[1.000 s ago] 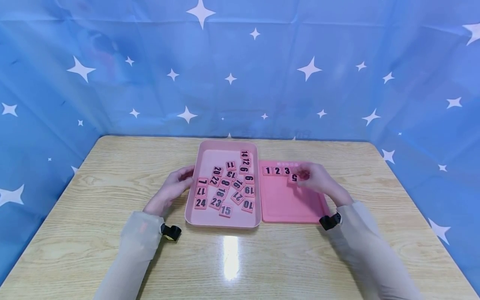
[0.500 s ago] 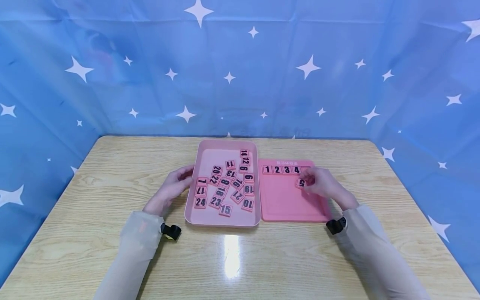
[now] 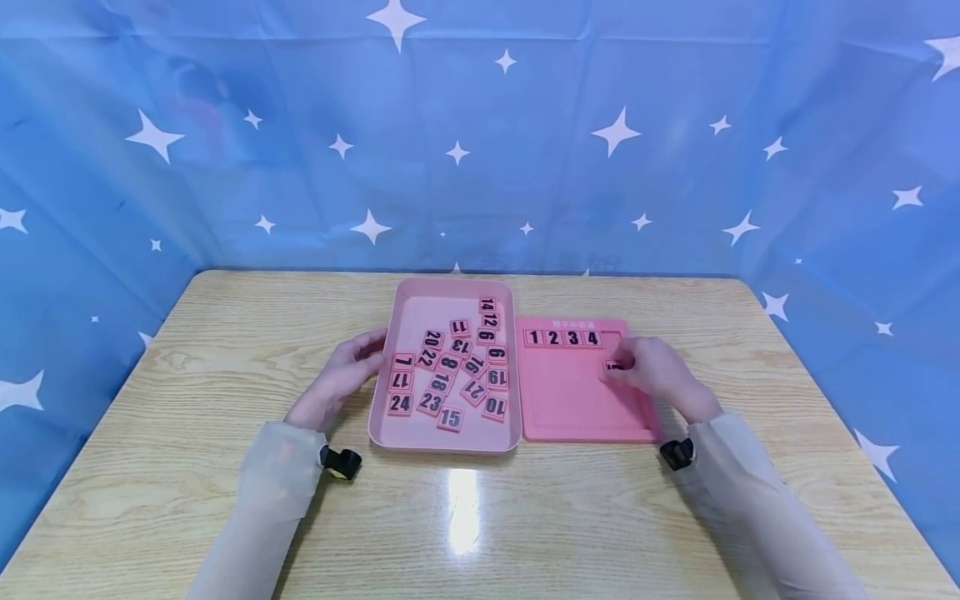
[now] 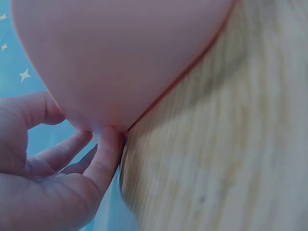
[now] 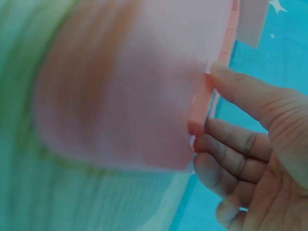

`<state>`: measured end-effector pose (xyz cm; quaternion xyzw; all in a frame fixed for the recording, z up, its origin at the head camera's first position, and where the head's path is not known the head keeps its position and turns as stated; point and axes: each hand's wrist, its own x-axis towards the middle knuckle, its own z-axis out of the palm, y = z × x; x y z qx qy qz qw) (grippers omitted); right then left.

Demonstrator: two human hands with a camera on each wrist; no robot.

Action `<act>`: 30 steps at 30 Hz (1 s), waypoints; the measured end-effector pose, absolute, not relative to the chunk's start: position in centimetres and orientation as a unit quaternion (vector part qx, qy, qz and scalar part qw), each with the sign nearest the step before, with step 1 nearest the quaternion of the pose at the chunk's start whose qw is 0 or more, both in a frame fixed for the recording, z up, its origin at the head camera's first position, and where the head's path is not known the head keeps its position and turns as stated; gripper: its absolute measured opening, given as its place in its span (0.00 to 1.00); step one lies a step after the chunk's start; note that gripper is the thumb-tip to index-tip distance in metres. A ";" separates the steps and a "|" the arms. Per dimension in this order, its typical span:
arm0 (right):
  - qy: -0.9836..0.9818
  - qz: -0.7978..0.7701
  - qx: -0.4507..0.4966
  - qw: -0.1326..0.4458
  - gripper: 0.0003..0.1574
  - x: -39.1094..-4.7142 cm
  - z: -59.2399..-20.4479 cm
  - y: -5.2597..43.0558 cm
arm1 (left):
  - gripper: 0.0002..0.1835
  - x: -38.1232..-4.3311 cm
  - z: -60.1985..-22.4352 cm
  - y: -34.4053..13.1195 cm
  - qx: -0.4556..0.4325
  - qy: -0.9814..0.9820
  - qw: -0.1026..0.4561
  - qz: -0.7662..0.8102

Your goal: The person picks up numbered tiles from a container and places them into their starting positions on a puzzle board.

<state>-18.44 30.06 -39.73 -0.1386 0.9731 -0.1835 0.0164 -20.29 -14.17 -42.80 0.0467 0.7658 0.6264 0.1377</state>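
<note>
A number tile (image 3: 612, 366) is pinched between the thumb and fingers of my right hand (image 3: 660, 375), over the right part of the pink puzzle board (image 3: 570, 408). In the right wrist view the tile (image 5: 201, 107) shows edge-on, thumb at one end and fingertips at the other. Tiles 1 (image 3: 534, 337), 2 (image 3: 553, 337) and 3 (image 3: 573, 337) lie along the board's top row, with tile 4 (image 3: 593, 338) at their right. My left hand (image 3: 343, 373) rests its fingertips against the outer left wall of the pink tray (image 3: 446, 439), fingers loosely bent.
Several loose number tiles lie in the tray at various angles, among them tile 15 (image 3: 450, 418) and tile 24 (image 3: 400, 404). Tray and board stand side by side on the wooden table (image 3: 300, 517). A blue star-patterned cloth (image 3: 480, 125) hangs behind.
My right hand has moved right and slightly down with tile 5, uncovering tile 4. The tile has turned and its face is now partly hidden. My left hand stays at the tray.
</note>
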 end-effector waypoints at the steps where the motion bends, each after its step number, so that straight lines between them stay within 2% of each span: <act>1: 0.975 -0.177 -0.132 0.013 0.13 -18.4 -39.8 30.1 | 0.27 -20.3 -42.8 -14.2 0.047 0.766 0.137 0.626; 6: 0.980 -0.165 -0.115 0.007 0.18 -18.3 -40.0 30.2 | 0.26 -20.3 -42.9 -14.3 0.049 0.765 0.137 0.627; 10: 0.975 -0.182 -0.124 0.002 0.16 -18.3 -40.0 30.5 | 0.26 -20.3 -42.9 -14.4 0.049 0.764 0.139 0.628; 13: 0.963 -0.215 -0.162 -0.004 0.14 -18.2 -40.1 30.9 | 0.26 -20.3 -42.9 -14.4 0.049 0.763 0.139 0.629; 19: 0.929 -0.238 -0.283 -0.014 0.21 -18.0 -40.3 31.8 | 0.26 -20.3 -42.9 -14.3 0.057 0.763 0.137 0.629; 24: 0.925 -0.237 -0.298 0.002 0.25 -18.0 -40.4 32.2 | 0.26 -20.4 -42.9 -14.3 0.056 0.762 0.137 0.630; 30: 0.933 -0.227 -0.278 0.010 0.20 -18.0 -40.2 32.1 | 0.26 -20.4 -42.9 -14.3 0.058 0.762 0.136 0.631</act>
